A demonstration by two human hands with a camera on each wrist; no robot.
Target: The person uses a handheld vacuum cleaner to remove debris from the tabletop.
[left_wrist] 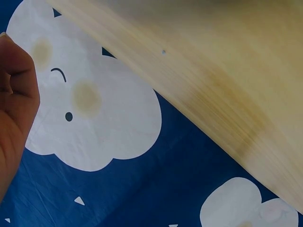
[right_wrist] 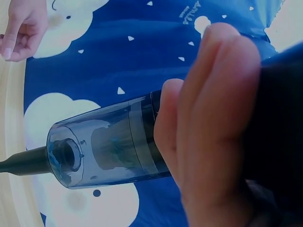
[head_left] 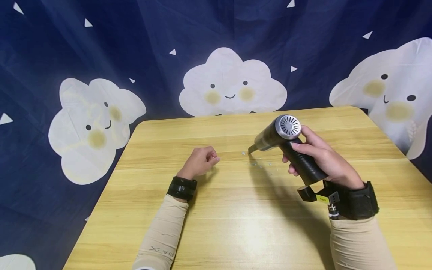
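My right hand grips the handle of a black handheld vacuum cleaner with a silver vented end. Its narrow nozzle points down at the tabletop, close beside small pale scraps. In the right wrist view the vacuum's clear dust cup shows, with my right-hand fingers wrapped behind it. Something dim lies inside the cup. My left hand is over the table left of the scraps, fingers loosely curled and holding nothing. The left wrist view catches that left hand at its edge.
The wooden table has rounded far corners. Beyond its back edge hangs a dark blue cloth with white smiling clouds and small triangles. More scraps lie right of the nozzle.
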